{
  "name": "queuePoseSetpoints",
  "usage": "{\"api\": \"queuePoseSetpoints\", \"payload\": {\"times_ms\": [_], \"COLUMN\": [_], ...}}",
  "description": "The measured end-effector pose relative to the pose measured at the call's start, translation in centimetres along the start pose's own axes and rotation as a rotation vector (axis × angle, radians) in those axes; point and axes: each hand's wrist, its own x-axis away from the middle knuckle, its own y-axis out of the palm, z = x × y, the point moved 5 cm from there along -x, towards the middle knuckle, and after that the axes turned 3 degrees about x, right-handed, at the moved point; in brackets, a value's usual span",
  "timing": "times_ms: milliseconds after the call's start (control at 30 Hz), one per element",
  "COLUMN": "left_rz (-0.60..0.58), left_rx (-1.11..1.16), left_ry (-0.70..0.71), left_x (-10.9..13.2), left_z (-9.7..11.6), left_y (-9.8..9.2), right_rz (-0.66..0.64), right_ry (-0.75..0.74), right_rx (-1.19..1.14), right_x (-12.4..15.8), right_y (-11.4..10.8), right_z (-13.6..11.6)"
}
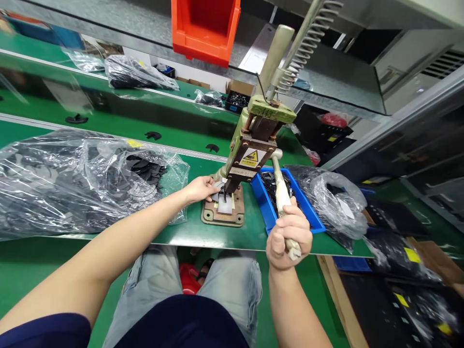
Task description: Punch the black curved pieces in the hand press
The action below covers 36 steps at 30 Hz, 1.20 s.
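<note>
A green hand press (250,145) with a yellow warning label stands on the bench. My right hand (290,234) is wrapped around its lever (280,186), which slants down toward me. At the press base (238,205), my left hand (201,188) pinches a small flat grey piece (216,196) beside the tooling under the ram. A pale metal plate (225,204) lies on the base just in front of that piece. The fingertips partly hide the piece, so its full shape cannot be made out.
To the left lies a big clear bag (90,183) of dark curved parts. A blue bin (313,217) of black parts sits right of the press, beside another plastic bag (339,203). Dark parts (152,136) rest on the green belt behind. An orange bin (206,36) hangs above.
</note>
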Motion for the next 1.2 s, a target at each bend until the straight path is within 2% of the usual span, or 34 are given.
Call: {"api": "queuePoseSetpoints", "payload": {"times_ms": [133, 233, 433, 633, 767, 900, 1033, 1200], "left_rz": [-0.048, -0.061, -0.118, -0.183, -0.261, -0.263, -0.29, -0.348], "left_rx": [-0.126, -0.125, -0.093, -0.058, -0.004, 0.038, -0.006, -0.127], "left_ry": [0.017, 0.003, -0.147, -0.327, -0.295, -0.231, -0.199, -0.12], "left_x": [-0.1, -0.2, -0.5, -0.5, -0.2, 0.5, 0.7, 0.0], "left_z": [0.7, 0.9, 1.0, 0.8, 0.7, 0.9, 1.2, 1.3], "left_y": [-0.1, -0.3, -0.1, 1.3, 1.3, -0.3, -1.0, -0.4], "right_rz": [0.007, 0.014, 0.04, 0.079, 0.023, -0.035, -0.005, 0.026], "right_ry": [-0.006, -0.007, 0.003, 0.003, -0.016, -0.028, -0.04, -0.031], "right_rx": [0.005, -0.025, -0.029, -0.056, -0.049, -0.002, -0.019, 0.003], "right_x": [0.0, 0.0, 0.2, 0.3, 0.2, 0.1, 0.3, 0.4], "right_y": [-0.1, 0.0, 0.2, 0.4, 0.0, -0.2, -0.1, 0.2], "right_z": [-0.1, -0.1, 0.0, 0.2, 0.1, 0.1, 0.3, 0.4]}}
